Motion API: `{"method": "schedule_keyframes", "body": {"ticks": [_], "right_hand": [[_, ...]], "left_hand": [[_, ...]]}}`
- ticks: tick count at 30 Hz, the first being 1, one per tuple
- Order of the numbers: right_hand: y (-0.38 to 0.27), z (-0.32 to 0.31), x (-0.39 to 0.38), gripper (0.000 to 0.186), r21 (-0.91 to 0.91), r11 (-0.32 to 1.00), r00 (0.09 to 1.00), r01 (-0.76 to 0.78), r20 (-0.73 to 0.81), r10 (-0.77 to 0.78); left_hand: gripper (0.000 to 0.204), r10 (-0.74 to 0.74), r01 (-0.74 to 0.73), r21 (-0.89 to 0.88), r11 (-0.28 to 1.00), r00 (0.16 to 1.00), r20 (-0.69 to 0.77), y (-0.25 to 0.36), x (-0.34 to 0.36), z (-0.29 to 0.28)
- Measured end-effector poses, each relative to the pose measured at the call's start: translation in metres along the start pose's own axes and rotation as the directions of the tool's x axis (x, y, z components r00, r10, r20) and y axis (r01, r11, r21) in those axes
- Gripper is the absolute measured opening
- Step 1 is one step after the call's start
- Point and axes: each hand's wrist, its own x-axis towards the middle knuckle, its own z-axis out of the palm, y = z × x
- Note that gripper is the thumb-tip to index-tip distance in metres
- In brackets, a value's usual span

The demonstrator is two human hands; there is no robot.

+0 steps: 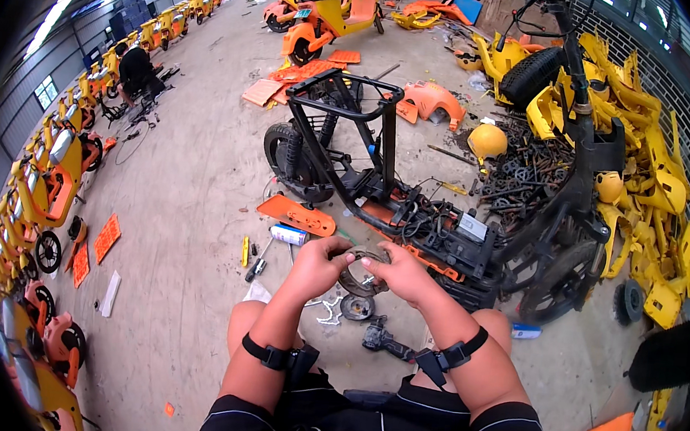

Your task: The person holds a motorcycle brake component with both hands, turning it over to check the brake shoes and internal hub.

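Note:
Both my hands grip a grey-brown ring that looks like a pair of brake shoes (349, 283), held in front of my knees. My left hand (317, 267) is closed on its left side, and my right hand (402, 275) is closed on its right side, thumbs on top. Just below, a round metal brake plate (357, 308) lies on the floor. Beside it are a cordless power tool (384, 340) and some white strips (328, 311). Beyond my hands stands a stripped black scooter frame (387, 149) with exposed wiring and wheels.
Left of my hands lie a spray can (288, 234), a screwdriver (256, 270) and an orange panel (296, 214). Yellow body panels (659, 185) and dark metal parts (521, 169) are heaped at right. Scooters (58, 166) line the left side, where a person (136, 72) crouches.

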Motion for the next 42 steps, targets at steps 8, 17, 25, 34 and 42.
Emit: {"method": "schedule_keyframes", "body": {"ticks": [8, 17, 25, 34, 42], "right_hand": [[-0.004, -0.003, 0.008, 0.058, 0.032, 0.999, 0.998, -0.020, 0.058, 0.018], [-0.020, 0.002, -0.024, 0.065, 0.015, 0.999, 0.988, -0.052, 0.145, 0.049], [-0.019, 0.019, -0.059, 0.046, 0.027, 0.999, 0.990, -0.037, 0.139, 0.033], [-0.001, 0.020, -0.048, 0.042, 0.238, 0.971, 0.990, -0.009, 0.138, -0.025], [0.001, 0.022, -0.010, 0.056, 0.332, 0.942, 0.999, -0.037, 0.027, 0.029]], "left_hand": [[0.025, 0.046, -0.045, 0.024, 0.999, 0.998, -0.034, -0.001, 0.007, -0.002], [0.029, -0.042, 0.044, -0.017, 0.999, 0.993, 0.109, 0.019, -0.023, -0.015], [0.030, -0.077, 0.086, -0.048, 0.995, 0.985, 0.154, 0.011, -0.053, -0.018], [0.031, -0.019, 0.057, -0.281, 0.958, 0.991, 0.136, 0.006, -0.049, -0.012], [0.026, -0.090, 0.121, -0.419, 0.900, 0.991, 0.094, -0.005, -0.010, -0.004]]}}
